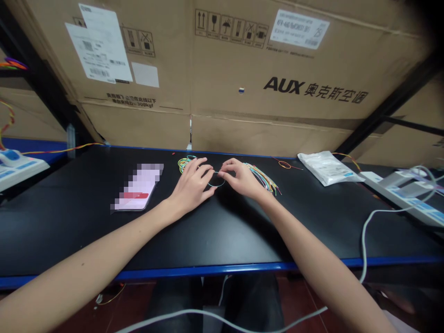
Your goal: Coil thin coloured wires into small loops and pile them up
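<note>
A thin light-blue wire (217, 186) is bent into a small loop between my two hands, just above the black tabletop. My right hand (241, 178) pinches it between thumb and index finger at the loop's right side. On the other side is my left hand (193, 185), its fingers spread and its thumb apart from the index finger. Those fingertips are close to the loop; whether they touch it is hard to see. Behind the left hand lies a bundle of coiled coloured wires (183, 163). Beyond the right hand, a bundle of loose, straighter coloured wires (265, 178) fans out, partly hidden by that hand.
A phone (138, 192), its screen blurred, lies left of my hands. To the right are a white plastic packet (328, 167), a small orange wire coil (284, 164) and a power strip (405, 192) with a white cable. A large cardboard box (225, 125) stands behind the table.
</note>
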`<state>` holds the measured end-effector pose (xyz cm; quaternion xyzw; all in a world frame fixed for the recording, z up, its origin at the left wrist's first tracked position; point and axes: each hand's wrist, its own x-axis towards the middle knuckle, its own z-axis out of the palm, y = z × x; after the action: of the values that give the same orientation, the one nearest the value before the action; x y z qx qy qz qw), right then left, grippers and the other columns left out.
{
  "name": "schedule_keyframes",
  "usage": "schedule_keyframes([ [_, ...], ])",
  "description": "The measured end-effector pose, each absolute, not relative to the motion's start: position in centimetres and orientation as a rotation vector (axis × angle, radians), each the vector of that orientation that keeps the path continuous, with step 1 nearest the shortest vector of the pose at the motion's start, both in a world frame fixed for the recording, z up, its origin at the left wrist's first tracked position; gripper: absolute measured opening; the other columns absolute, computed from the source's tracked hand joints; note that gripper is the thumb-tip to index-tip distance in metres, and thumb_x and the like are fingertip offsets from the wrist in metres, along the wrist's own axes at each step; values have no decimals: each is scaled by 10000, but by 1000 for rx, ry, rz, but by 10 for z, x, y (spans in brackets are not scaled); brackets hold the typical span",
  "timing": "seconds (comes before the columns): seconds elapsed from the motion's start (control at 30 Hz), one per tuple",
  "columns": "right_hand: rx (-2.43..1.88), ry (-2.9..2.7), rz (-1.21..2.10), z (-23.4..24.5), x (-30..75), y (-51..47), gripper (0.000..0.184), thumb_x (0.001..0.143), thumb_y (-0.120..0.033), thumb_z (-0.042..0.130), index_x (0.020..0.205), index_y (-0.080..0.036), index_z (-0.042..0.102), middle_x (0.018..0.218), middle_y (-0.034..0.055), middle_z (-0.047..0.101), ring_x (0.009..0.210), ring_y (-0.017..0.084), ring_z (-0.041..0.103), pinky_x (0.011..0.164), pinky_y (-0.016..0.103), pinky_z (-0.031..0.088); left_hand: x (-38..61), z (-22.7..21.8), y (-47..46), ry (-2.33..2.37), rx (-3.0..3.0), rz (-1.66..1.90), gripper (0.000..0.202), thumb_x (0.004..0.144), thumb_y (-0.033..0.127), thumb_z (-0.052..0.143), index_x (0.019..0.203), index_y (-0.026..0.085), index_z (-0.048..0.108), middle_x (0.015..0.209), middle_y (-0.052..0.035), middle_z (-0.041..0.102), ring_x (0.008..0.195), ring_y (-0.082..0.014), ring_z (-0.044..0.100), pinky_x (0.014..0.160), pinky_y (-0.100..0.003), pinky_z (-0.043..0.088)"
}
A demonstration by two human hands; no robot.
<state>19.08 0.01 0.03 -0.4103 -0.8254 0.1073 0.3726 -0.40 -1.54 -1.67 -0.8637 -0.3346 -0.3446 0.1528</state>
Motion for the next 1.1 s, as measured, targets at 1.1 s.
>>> schedule_keyframes([
  [1.1,-1129,-1968,237,-3,188,2,143,862,-275,596,833,-186,705,978,77,652,977,207,594,894,363,459,-3,-20,-14,-1068,-2455,-986,398,866,268,609,1233,121,568,1195,-167,600,1242,-327,469,1028,-505,418],
])
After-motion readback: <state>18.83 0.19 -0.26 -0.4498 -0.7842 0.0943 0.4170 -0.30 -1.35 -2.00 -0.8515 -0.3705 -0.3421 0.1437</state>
